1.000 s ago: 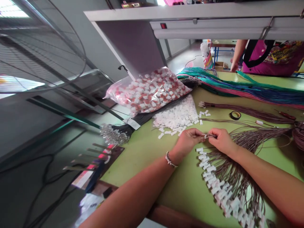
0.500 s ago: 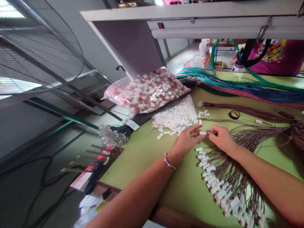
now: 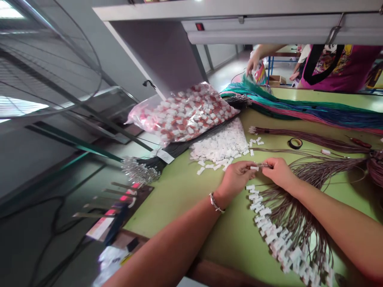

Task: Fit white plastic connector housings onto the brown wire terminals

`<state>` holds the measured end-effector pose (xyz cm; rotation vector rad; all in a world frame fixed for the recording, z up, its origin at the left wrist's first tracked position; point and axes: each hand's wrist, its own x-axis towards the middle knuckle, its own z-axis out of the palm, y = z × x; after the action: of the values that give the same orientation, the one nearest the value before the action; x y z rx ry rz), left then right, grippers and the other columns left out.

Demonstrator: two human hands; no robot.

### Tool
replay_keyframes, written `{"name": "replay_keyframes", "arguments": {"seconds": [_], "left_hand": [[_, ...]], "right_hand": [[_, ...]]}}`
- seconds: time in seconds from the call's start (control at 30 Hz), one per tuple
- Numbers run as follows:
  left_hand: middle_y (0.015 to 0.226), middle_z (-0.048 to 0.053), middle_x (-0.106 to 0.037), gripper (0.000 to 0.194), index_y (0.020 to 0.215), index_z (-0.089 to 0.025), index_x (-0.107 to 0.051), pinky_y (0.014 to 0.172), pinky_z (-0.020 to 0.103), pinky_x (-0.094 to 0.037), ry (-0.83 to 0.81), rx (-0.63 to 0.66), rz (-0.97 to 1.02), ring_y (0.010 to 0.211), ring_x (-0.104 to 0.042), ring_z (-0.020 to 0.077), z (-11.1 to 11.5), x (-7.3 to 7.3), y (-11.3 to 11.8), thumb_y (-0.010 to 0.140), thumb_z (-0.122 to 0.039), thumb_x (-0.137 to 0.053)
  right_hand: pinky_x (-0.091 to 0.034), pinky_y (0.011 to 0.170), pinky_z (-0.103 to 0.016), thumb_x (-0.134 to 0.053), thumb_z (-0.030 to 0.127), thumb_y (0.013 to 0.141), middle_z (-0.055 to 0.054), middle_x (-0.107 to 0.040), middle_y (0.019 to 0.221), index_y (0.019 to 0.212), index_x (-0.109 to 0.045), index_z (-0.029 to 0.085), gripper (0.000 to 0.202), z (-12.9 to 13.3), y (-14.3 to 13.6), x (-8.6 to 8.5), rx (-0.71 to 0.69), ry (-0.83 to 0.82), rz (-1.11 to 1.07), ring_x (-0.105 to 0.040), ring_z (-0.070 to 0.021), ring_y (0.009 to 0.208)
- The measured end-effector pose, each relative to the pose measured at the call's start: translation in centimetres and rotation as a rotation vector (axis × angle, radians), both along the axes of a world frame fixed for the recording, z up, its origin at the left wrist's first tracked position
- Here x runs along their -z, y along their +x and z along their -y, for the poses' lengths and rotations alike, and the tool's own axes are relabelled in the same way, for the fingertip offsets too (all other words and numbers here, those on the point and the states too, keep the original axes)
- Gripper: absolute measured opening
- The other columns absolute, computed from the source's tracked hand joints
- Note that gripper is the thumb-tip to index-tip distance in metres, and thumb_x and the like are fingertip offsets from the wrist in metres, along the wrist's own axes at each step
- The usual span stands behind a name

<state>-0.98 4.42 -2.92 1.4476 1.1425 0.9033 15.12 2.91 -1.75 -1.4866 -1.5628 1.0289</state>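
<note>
My left hand [image 3: 240,175] is closed, its thumb and fingers pinching a small white connector housing [image 3: 254,168]. Just right of it, my right hand [image 3: 275,170] is closed on thin brown wires [image 3: 264,165], whose metal tips point toward the connector. Whether a tip sits inside the housing is too small to tell. Below my hands, a curved row of white connectors [image 3: 271,231] on brown wires [image 3: 296,207] fans across the green table [image 3: 179,207]. A heap of loose white connectors [image 3: 220,145] lies beyond my left hand.
A clear bag of white-and-red parts [image 3: 185,113] lies behind the heap. Black wires [image 3: 158,159] with metal tips reach the table's left edge. Black tape [image 3: 295,143], a brown wire bundle [image 3: 308,137] and teal-blue wires [image 3: 299,105] lie beyond. A co-worker's hand [image 3: 253,63] hovers over them.
My left fingers have closed in around the white connector. Across the table, the co-worker's arm has come into view over the teal wires, and the raised green loop has come down.
</note>
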Motion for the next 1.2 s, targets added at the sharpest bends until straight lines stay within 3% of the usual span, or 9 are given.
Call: {"name": "replay_keyframes", "arguments": {"seconds": [0.1,0.3,0.53,0.7,0.8,0.9,1.03,1.1,1.2], "left_hand": [[0.060,0.000,-0.063,0.014,0.078,-0.016,-0.070,0.048,0.020,-0.042,0.090,-0.024,-0.059,0.053,-0.054,0.0102,0.0,0.1,-0.1,0.065,-0.020,-0.067],[0.051,-0.002,-0.056,0.015,0.081,-0.017,-0.071,0.045,0.021,-0.039,0.064,0.048,-0.115,0.045,-0.049,0.0100,0.0,-0.3,-0.5,0.070,-0.025,-0.065],[0.072,0.005,-0.064,0.017,0.089,-0.025,-0.074,0.069,0.026,-0.043,0.401,0.185,-0.209,0.068,-0.056,0.0159,-0.3,-0.5,-1.3,0.076,-0.025,-0.063],[0.072,0.006,-0.063,0.021,0.093,-0.024,-0.073,0.068,0.027,-0.042,0.479,0.212,-0.307,0.068,-0.054,0.0171,-0.3,-0.1,-0.9,0.080,-0.024,-0.057],[0.068,0.005,-0.062,0.018,0.086,-0.023,-0.074,0.064,0.025,-0.043,0.406,0.182,-0.246,0.066,-0.053,0.0160,-0.2,0.0,-0.4,0.078,-0.024,-0.058],[0.058,0.001,-0.056,0.017,0.083,-0.020,-0.072,0.048,0.020,-0.038,0.183,0.121,-0.173,0.053,-0.048,0.0112,0.0,-0.1,-0.2,0.076,-0.027,-0.058],[0.053,-0.002,-0.053,0.022,0.082,-0.015,-0.069,0.039,0.018,-0.034,-0.081,0.061,-0.086,0.042,-0.043,0.0074,-0.1,-0.4,-0.2,0.072,-0.033,-0.062],[0.052,-0.002,-0.053,0.022,0.079,-0.014,-0.068,0.038,0.018,-0.034,-0.121,0.046,-0.060,0.040,-0.043,0.0070,-0.3,-0.6,-0.3,0.071,-0.034,-0.063],[0.051,-0.002,-0.053,0.020,0.078,-0.014,-0.068,0.038,0.018,-0.033,-0.140,0.057,-0.058,0.040,-0.043,0.0064,-0.5,-0.7,-0.5,0.071,-0.032,-0.062]], "right_hand": [[-0.017,0.042,-0.021,-0.048,0.028,0.062,0.007,-0.030,0.045,0.049,-0.042,0.017,0.017,-0.2,0.1,0.1,-0.007,-0.048,-0.030,-0.024,-0.0060,0.046],[-0.015,0.043,-0.021,-0.048,0.029,0.062,0.007,-0.028,0.045,0.050,-0.042,0.018,0.018,-0.5,0.3,0.4,-0.035,-0.090,-0.049,-0.023,-0.0057,0.045],[-0.018,0.043,-0.020,-0.049,0.029,0.063,0.007,-0.033,0.047,0.054,-0.046,0.017,0.015,-0.5,0.2,0.3,-0.050,-0.085,-0.013,-0.026,-0.0062,0.046],[-0.020,0.043,-0.020,-0.049,0.027,0.064,0.007,-0.033,0.046,0.054,-0.045,0.017,0.015,-0.3,0.2,0.2,-0.040,-0.067,0.010,-0.028,-0.0066,0.046],[-0.022,0.043,-0.020,-0.049,0.026,0.066,0.007,-0.035,0.045,0.053,-0.045,0.017,0.016,-0.1,0.3,0.4,-0.045,-0.008,0.067,-0.031,-0.0074,0.047],[-0.027,0.047,-0.021,-0.051,0.024,0.070,0.005,-0.044,0.048,0.057,-0.053,0.017,0.015,0.0,0.5,0.6,-0.010,0.083,0.163,-0.037,-0.0091,0.049],[-0.040,0.064,-0.024,-0.051,0.016,0.074,-0.002,-0.062,0.071,0.082,-0.066,0.018,0.017,0.3,0.9,0.7,-0.021,0.347,0.244,-0.053,-0.0136,0.067],[-0.042,0.069,-0.025,-0.049,0.014,0.077,-0.005,-0.063,0.080,0.089,-0.067,0.019,0.022,0.4,1.0,0.7,-0.082,0.452,0.305,-0.056,-0.0152,0.074],[-0.041,0.068,-0.026,-0.049,0.015,0.078,-0.006,-0.062,0.081,0.091,-0.068,0.018,0.023,0.6,1.0,0.5,-0.120,0.484,0.473,-0.056,-0.0163,0.074]]}}
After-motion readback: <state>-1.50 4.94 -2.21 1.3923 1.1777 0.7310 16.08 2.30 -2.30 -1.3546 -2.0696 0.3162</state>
